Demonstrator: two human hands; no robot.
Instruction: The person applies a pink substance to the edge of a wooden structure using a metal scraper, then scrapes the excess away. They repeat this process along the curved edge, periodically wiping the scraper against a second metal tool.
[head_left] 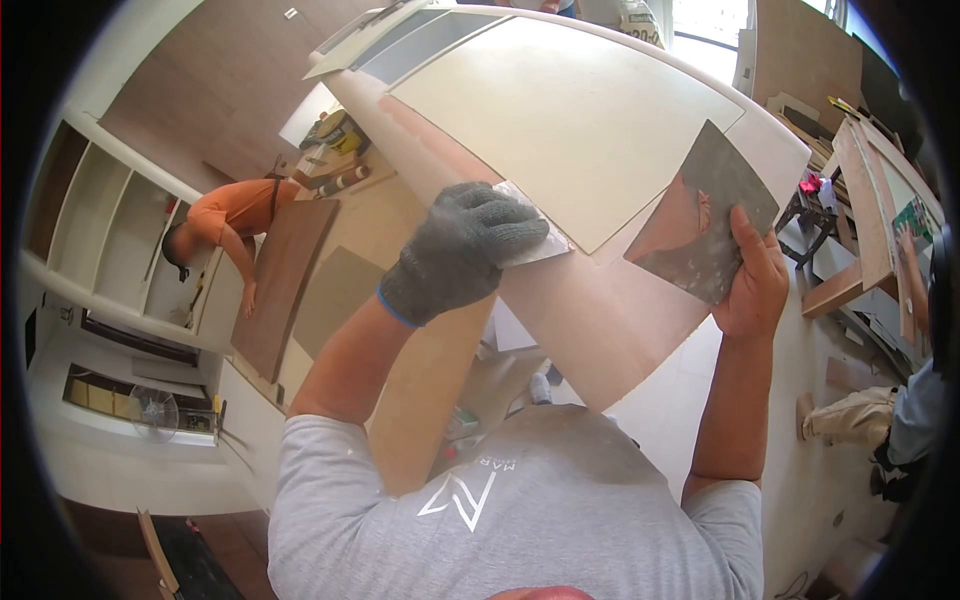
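Held at right of frame, pinched at its lower right edge by the bare right hand (755, 290): a plate (728, 225) smeared with pink paste (668, 228), likely light and stiff but slippery where coated, so best gripped along a clean edge. At centre of frame, closed under the gloved left hand (455, 250), a pale scraper (548, 251) beside a cream panel (570, 115), probably thin and springy. At left, a person (232, 218) bent over a board (287, 275).

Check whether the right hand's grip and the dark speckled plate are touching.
Touching. The head view shows it: the right hand's grip has its thumb pressed over the face of the dark speckled plate.
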